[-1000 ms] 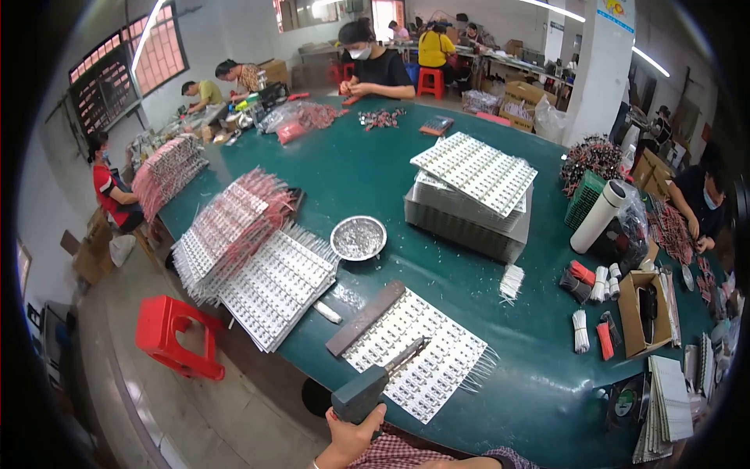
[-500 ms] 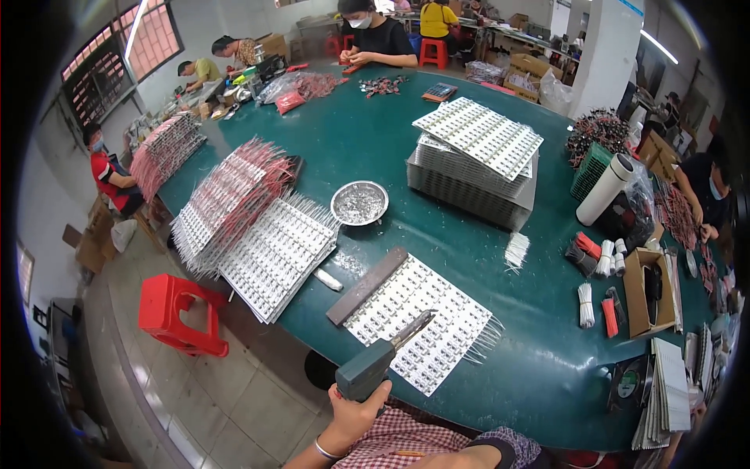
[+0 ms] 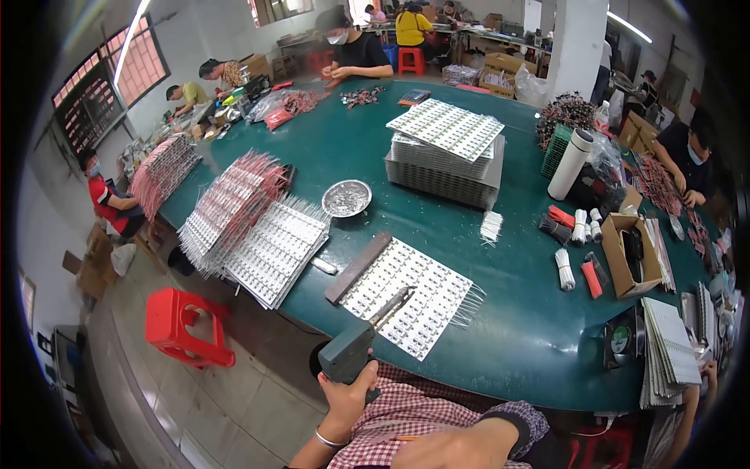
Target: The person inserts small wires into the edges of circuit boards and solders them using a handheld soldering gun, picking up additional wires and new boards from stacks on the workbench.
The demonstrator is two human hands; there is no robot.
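My left hand (image 3: 344,399), with a bangle at the wrist, is wrapped round the grip of a dark green soldering gun (image 3: 348,356). The gun's metal tip reaches over a white sheet of small circuit boards (image 3: 422,332) lying on the green table. Along the sheet's left edge rests a dark bar (image 3: 359,267), and thin white wires (image 3: 470,303) stick out from the opposite edge. Low in front of my checked apron is my right hand (image 3: 457,451), blurred, its fingers hidden by the lower edge of the picture.
Left of the sheet are wired board stacks (image 3: 277,246) and a metal bowl (image 3: 346,198). A tall board stack (image 3: 445,168) stands behind it. Wire bundles (image 3: 564,270), a white flask (image 3: 570,164) and a cardboard box (image 3: 631,258) are at right. A red stool (image 3: 187,324) stands on the floor. Co-workers sit around.
The whole view has shifted a little. My right hand has come further into view at the bottom. The soldering gun stays over the sheet in my left hand.
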